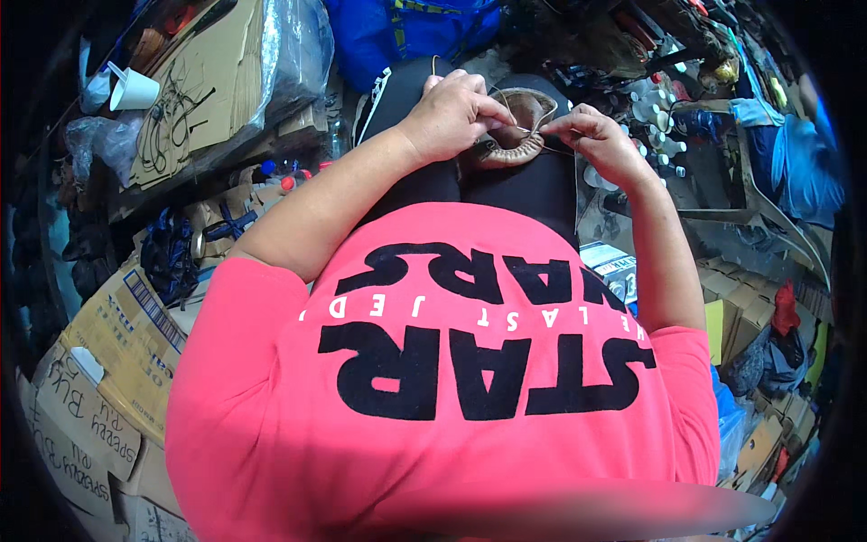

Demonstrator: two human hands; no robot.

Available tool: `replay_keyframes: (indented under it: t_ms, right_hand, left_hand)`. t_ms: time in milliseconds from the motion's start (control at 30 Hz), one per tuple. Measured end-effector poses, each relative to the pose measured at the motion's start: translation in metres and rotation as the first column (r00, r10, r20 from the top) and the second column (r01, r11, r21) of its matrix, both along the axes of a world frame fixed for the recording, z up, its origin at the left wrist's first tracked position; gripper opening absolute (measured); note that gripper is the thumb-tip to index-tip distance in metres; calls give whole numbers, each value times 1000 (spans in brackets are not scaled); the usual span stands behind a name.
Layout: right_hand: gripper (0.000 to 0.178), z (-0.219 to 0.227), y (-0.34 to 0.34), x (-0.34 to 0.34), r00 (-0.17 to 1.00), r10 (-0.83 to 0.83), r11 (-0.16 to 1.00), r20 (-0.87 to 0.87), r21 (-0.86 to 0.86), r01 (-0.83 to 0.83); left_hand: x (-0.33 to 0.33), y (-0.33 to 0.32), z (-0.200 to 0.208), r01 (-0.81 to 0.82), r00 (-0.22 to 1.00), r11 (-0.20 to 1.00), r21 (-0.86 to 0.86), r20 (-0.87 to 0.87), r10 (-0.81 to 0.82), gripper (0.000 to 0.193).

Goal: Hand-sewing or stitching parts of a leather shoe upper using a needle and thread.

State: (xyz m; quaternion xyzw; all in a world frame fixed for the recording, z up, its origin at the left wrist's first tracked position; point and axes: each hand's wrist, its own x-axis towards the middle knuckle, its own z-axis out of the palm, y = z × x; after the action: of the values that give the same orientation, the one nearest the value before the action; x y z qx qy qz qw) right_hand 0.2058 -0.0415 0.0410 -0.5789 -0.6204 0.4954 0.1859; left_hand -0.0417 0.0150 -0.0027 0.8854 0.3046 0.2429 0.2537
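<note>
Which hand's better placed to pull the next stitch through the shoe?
Right, probably. The right hand pinches at the thread by the edge of the shoe, with open space on its outer side. The left hand lies over the shoe, steadying it.

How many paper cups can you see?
1. A white paper cup lies tipped on its side on the cardboard sheet at the upper left. Others may be hidden in the clutter.

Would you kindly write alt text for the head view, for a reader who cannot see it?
Seen from above, a person in a pink shirt holds a brown leather shoe on their lap, left hand gripping it, right hand pinching at its edge. Cardboard boxes and clutter surround them.
</note>
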Motion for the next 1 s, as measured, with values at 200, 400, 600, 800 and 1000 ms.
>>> replay_keyframes:
  t_ms: [200, 400, 600, 800, 1000]
  right_hand:
    - [38, -2, 0, 2, 1000, -10, 1000, -20, -10, 10]
    - [37, 2, 1, 1, 1000, 8, 1000, 30, 0, -8]
    - [33, 0, 1, 4, 1000, 25, 1000, 15, -2, -25]
    - [32, -10, 3, 9, 995, 7, 998, -103, -67, -14]
    - [31, -15, 3, 12, 983, 13, 996, -183, -80, -28]
  left_hand:
    - [0, 1, 0, 16, 1000, 1000, -7, -2, -16, 17]
    - [0, 1, 0, 25, 1000, 999, -21, -9, -25, 17]
    - [0, 2, 2, 30, 1000, 996, -83, -5, -31, 16]
    - [4, 3, -2, 38, 999, 999, -37, -4, -38, 16]
    - [17, 12, -7, 116, 993, 985, -124, 35, -113, 15]
